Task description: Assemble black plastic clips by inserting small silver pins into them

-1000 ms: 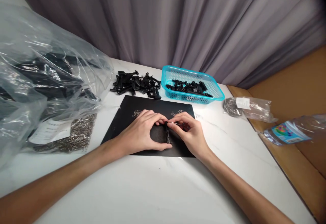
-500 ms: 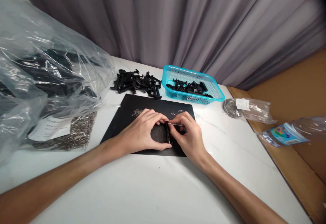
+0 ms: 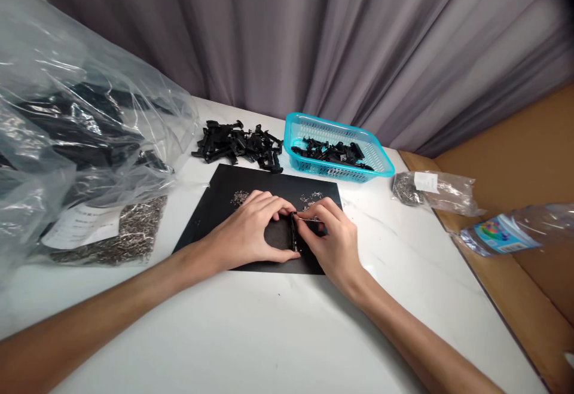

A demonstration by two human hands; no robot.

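Note:
Between the thumb and fingers of my left hand (image 3: 251, 229) is a slim black plastic part (image 3: 294, 232), gripped by its two ends over the black mat (image 3: 215, 194). My right hand (image 3: 332, 232) is closed in a pinch at the far end of that part. A thin metal pin-like piece (image 3: 309, 219) sticks out from its fingertips, lying across toward the part; its exact kind is too small to tell. On the mat beyond my hands lie two small heaps of metal bits, a left heap (image 3: 240, 198) and a right heap (image 3: 313, 198).
Behind the mat lie a pile of black plastic parts (image 3: 240, 146) and a blue basket (image 3: 385, 170) holding more. Large clear bags (image 3: 134, 101) and a bag of metal pieces (image 3: 139, 226) stand left. To the right are a small bag (image 3: 452, 194) and a plastic bottle (image 3: 502, 235).
Both hands keep nearly the same pose around the black part. The whole view has shifted very slightly; nothing has been let go or picked up.

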